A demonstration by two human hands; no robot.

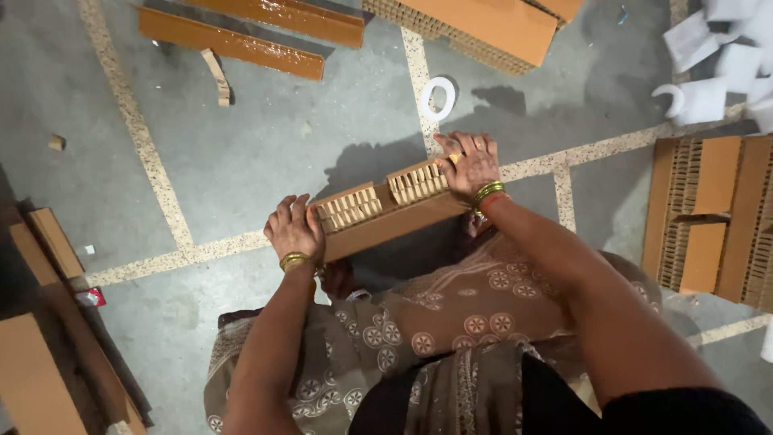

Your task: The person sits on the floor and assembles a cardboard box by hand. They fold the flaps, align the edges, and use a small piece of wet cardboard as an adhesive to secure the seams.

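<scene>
I hold a long brown honeycomb cardboard block [386, 219] between both hands, above my lap and the grey floor. My left hand [294, 228] presses flat against its left end, with gold bangles at the wrist. My right hand [469, 165] grips its right end from above, fingers spread over the top, with green and gold bangles at the wrist. Open cells show in two patches on the block's upper face. The block slopes up toward the right.
Glossy brown strips [229, 40] lie on the floor at top left. A large honeycomb slab [491, 24] sits top centre, a white tape ring [439, 98] below it. More honeycomb pieces [713, 217] lie right, white scraps [717, 56] top right, brown boards [48, 338] at left.
</scene>
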